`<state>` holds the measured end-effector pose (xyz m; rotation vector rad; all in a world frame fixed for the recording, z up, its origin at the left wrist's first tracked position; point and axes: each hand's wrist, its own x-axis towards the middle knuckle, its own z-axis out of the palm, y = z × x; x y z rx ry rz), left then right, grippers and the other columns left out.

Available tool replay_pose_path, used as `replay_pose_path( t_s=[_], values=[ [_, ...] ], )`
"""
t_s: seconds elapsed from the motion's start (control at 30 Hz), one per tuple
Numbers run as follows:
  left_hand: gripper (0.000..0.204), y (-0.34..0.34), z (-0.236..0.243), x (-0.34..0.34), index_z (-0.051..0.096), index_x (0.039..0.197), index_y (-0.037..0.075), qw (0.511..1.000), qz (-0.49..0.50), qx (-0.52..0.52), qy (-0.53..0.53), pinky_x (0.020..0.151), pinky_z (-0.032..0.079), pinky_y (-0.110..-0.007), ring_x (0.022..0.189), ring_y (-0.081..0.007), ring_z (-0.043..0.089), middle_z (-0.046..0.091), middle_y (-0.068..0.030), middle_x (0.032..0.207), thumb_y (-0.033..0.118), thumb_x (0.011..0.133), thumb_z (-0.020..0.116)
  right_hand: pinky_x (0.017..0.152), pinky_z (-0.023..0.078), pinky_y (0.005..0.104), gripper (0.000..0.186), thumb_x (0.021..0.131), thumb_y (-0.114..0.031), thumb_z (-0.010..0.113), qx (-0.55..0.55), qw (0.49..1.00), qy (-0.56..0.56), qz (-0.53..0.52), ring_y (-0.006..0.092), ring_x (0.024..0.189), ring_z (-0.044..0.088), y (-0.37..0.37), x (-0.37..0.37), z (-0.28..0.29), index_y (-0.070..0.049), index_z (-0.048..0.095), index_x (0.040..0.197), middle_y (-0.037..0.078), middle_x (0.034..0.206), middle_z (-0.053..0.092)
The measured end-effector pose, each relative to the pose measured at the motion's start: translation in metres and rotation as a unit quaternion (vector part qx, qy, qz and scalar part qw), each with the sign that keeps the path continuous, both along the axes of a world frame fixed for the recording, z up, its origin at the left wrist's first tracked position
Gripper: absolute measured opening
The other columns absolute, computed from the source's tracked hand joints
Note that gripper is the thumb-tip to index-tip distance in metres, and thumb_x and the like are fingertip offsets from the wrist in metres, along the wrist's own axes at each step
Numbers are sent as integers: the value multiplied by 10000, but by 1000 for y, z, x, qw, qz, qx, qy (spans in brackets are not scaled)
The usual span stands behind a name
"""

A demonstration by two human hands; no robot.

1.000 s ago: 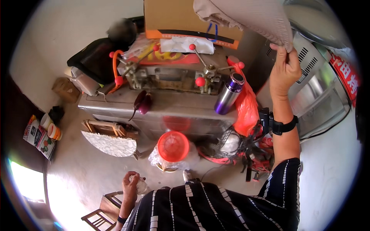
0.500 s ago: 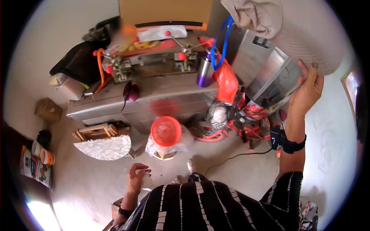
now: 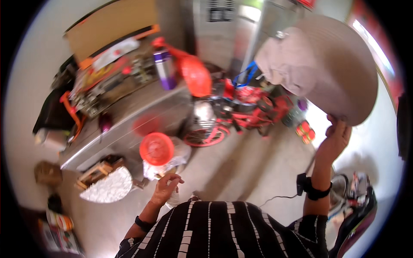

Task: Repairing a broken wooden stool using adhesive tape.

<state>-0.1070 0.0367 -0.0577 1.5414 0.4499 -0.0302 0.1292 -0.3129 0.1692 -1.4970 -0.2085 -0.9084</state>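
Pinched between right-hand fingers and thumb, a pale hat is held by its brim's edge.

With almost no gap left in the grip, the brim (image 3: 350,64) is held at its near rim by the right hand (image 3: 332,144). From there the hat (image 3: 320,64) is spread toward 12 o'clock, its crown (image 3: 286,64) set at 11; the brim's long axis is tilted roughly from 11 to 5. A blue cord (image 3: 247,75) is seen at 10, beside the crown. The left hand (image 3: 167,189) is placed well apart, between 8 and 9 o'clock, its fingers half curled; whether the whitish thing (image 3: 173,200) just below is gripped cannot be told. A red tub (image 3: 157,149) is found at its 12.
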Motion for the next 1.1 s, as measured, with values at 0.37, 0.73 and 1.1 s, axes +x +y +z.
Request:
replay_pose_path(
  t_s=[0.37,0.73,1.1],
  values=[
    [550,-225,16,165,337,1334,33,970,-187,7,-156,596,403,-194,684,-78,520,583,-105,1078,32,790,418,408,273,167,154,907,-193,514,58,996,66,-31,32,470,434,-240,-32,-43,-48,557,935,81,701,636],
    [709,-464,-21,316,185,1366,26,852,-367,-342,151,419,423,-263,549,-163,528,421,-197,1299,542,903,333,488,358,180,160,885,-125,561,91,984,149,36,93,701,602,-364,-69,-86,-5,603,981,63,823,646],
    [281,-653,22,453,559,1021,20,886,-167,-395,176,437,438,-306,557,-213,507,585,-112,810,234,864,468,491,369,178,157,884,-99,548,120,970,180,-116,92,700,593,-444,-49,-102,-17,608,1004,67,832,648]
  ],
)
